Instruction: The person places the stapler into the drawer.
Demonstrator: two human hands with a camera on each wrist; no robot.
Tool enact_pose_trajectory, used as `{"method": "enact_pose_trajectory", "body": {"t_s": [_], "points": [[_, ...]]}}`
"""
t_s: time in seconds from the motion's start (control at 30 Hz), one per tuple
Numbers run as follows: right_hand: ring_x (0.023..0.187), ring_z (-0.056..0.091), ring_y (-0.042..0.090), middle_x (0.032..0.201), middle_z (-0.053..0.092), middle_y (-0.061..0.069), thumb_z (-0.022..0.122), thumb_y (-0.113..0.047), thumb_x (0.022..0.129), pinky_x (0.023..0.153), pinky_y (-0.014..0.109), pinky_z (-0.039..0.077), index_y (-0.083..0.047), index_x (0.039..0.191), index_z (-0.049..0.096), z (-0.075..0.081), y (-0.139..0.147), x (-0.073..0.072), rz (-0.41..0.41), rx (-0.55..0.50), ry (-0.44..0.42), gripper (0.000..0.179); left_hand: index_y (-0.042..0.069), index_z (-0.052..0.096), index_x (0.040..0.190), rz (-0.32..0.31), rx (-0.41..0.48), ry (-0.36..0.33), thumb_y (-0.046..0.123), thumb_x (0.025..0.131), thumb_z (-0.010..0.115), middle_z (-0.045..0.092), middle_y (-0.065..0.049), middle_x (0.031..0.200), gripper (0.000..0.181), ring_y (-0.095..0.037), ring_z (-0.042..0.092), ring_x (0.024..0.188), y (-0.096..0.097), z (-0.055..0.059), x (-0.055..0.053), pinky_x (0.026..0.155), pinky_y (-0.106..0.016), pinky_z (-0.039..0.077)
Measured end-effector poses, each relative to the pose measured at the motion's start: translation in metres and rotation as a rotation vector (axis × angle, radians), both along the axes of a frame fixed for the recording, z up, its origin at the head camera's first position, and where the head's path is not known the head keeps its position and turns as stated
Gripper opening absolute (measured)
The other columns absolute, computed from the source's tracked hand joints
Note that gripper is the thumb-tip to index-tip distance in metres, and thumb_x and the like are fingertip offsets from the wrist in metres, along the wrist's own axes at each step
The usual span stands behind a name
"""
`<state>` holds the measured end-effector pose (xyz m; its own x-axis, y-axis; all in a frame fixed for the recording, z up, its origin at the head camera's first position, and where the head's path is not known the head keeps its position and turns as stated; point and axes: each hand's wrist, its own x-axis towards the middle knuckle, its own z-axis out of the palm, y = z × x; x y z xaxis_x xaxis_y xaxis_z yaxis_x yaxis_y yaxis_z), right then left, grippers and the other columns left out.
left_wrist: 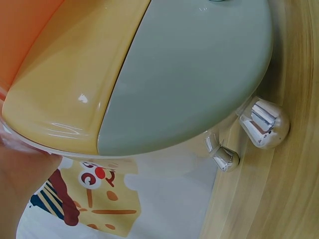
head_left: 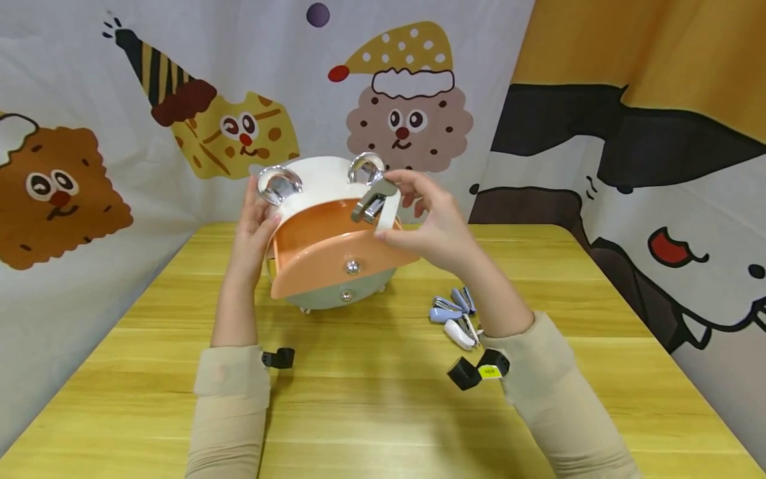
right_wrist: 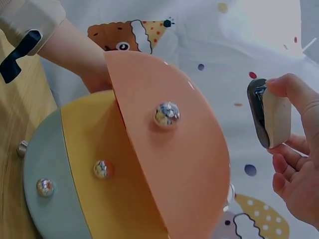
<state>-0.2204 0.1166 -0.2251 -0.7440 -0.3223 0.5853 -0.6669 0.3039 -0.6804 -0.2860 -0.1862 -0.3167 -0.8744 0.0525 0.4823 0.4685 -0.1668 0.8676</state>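
The left hand [head_left: 250,229] grips the alarm-clock-shaped drawer cabinet [head_left: 323,171] at its nine o'clock side, apparently steadying it while the orange drawer [head_left: 326,261] stands open. At two o'clock, the right hand's [head_left: 441,229] fingers pinch a grey-and-white mini stapler [head_left: 389,207] above the drawer. Toward four o'clock, two blue mini staplers [head_left: 445,315] and a white one [head_left: 458,334] sit grouped on the table [head_left: 359,399], probably for easy reach.

Before me, a white cloth backdrop [head_left: 239,40] printed with smiling cartoon biscuits [head_left: 409,133] hangs behind a glossy yellow wood-grain worktop [head_left: 371,412].
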Motion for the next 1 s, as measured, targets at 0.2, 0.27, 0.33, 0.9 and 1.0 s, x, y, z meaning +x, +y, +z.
{"method": "enact_pose_trajectory", "body": {"t_s": [0.2, 0.27, 0.33, 0.9, 1.0], "points": [[0.092, 0.048, 0.018, 0.103, 0.055, 0.003, 0.085, -0.013, 0.069, 0.076, 0.031, 0.039, -0.010, 0.131, 0.054, 0.009, -0.021, -0.010, 0.020, 0.032, -0.024, 0.069, 0.031, 0.009, 0.155, 0.004, -0.007, -0.003, 0.004, 0.098, 0.044, 0.029, -0.021, 0.150, 0.072, -0.021, 0.046, 0.117, 0.000, 0.000, 0.000, 0.089, -0.023, 0.048], [0.094, 0.048, 0.018, 0.106, 0.055, 0.002, 0.086, -0.013, 0.069, 0.079, 0.032, 0.040, -0.010, 0.130, 0.055, 0.009, -0.028, -0.013, 0.036, 0.039, -0.033, 0.069, 0.029, 0.008, 0.155, 0.007, -0.011, -0.008, 0.004, 0.098, 0.045, 0.028, -0.021, 0.150, 0.072, -0.021, 0.045, 0.118, 0.001, 0.001, 0.001, 0.090, -0.022, 0.047], [0.096, 0.048, 0.019, 0.109, 0.056, 0.002, 0.086, -0.015, 0.069, 0.082, 0.032, 0.041, -0.010, 0.131, 0.054, 0.009, -0.034, -0.016, 0.048, 0.051, -0.046, 0.069, 0.029, 0.008, 0.155, 0.011, -0.012, -0.011, 0.005, 0.098, 0.045, 0.028, -0.021, 0.150, 0.072, -0.021, 0.045, 0.118, 0.001, 0.001, 0.001, 0.090, -0.021, 0.047], [0.101, 0.050, 0.011, 0.110, 0.054, -0.004, 0.084, -0.033, 0.072, 0.084, 0.024, 0.045, -0.015, 0.134, 0.052, 0.006, -0.072, -0.025, 0.046, 0.239, -0.126, 0.072, 0.034, 0.010, 0.154, -0.011, 0.002, -0.017, 0.005, 0.098, 0.047, 0.027, -0.018, 0.152, 0.073, -0.026, 0.038, 0.129, 0.000, 0.001, 0.000, 0.096, -0.023, 0.043], [0.102, 0.050, 0.011, 0.112, 0.055, -0.004, 0.084, -0.035, 0.072, 0.085, 0.024, 0.044, -0.015, 0.134, 0.053, 0.006, -0.075, -0.025, 0.033, 0.267, -0.124, 0.072, 0.035, 0.011, 0.154, -0.010, -0.002, -0.011, 0.006, 0.098, 0.047, 0.027, -0.019, 0.151, 0.072, -0.026, 0.037, 0.129, 0.000, 0.001, 0.000, 0.098, -0.024, 0.041]]}}
